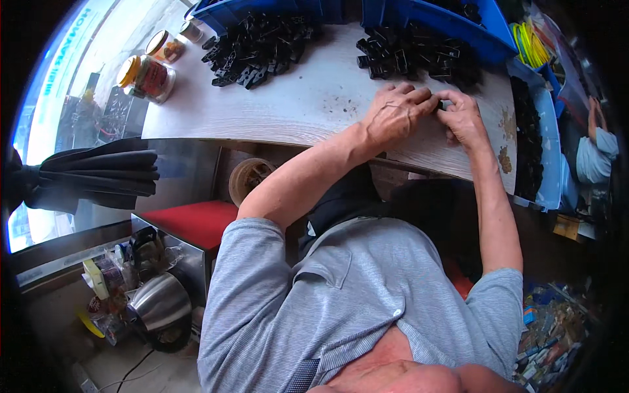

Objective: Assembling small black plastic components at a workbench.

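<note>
My left hand (pixel 401 116) and my right hand (pixel 462 119) meet over the near right part of the white table (pixel 288 118). Fingers of both are closed together around a small black part (pixel 441 105), which is mostly covered by them. Just beyond my hands lies a heap of small black plastic parts (pixel 419 56), some with shiny metal bits. A second heap of similar black parts (pixel 259 52) sits farther left on the tabletop.
Blue bins (pixel 445 33) stand along the far edge. A pale blue bin of black parts (pixel 549 141) adjoins the right edge. Jars (pixel 152 78) stand at the far left. Below left are a red-topped cabinet (pixel 190 223) and a metal kettle (pixel 160 302). Another person (pixel 595 157) is at far right.
</note>
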The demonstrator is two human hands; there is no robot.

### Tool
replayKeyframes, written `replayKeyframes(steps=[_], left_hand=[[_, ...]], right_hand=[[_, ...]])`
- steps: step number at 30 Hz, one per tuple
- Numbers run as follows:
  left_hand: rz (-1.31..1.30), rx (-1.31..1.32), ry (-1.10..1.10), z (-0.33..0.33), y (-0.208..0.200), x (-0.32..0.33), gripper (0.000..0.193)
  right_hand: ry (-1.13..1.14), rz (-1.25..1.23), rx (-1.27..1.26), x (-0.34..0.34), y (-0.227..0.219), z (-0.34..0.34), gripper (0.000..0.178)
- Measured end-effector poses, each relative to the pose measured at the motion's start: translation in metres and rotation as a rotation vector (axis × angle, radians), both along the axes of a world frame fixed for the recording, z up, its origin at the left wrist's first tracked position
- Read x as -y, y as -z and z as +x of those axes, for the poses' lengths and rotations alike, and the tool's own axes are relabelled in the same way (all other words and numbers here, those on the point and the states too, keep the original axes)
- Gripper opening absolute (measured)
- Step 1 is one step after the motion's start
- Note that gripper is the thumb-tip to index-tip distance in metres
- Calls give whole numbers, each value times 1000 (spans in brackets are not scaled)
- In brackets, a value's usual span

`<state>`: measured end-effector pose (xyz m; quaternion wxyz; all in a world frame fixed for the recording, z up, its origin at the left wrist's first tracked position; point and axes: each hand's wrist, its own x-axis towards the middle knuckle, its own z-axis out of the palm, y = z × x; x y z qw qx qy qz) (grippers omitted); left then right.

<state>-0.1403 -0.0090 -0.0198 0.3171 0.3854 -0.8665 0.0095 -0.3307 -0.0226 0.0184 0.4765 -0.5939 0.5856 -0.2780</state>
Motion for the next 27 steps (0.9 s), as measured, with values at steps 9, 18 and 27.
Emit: replayKeyframes(steps=[9, 18, 27], left_hand=[[165, 104, -58, -2, -7, -15, 45], [-211, 55, -779, 131, -9, 8, 34], [-211, 67, -686, 151, 2, 18, 31]], right_hand=[[-31, -31, -76, 0, 1, -5, 28], [194, 54, 179, -19, -12, -28, 38], [861, -128, 286, 8, -13, -113, 33]])
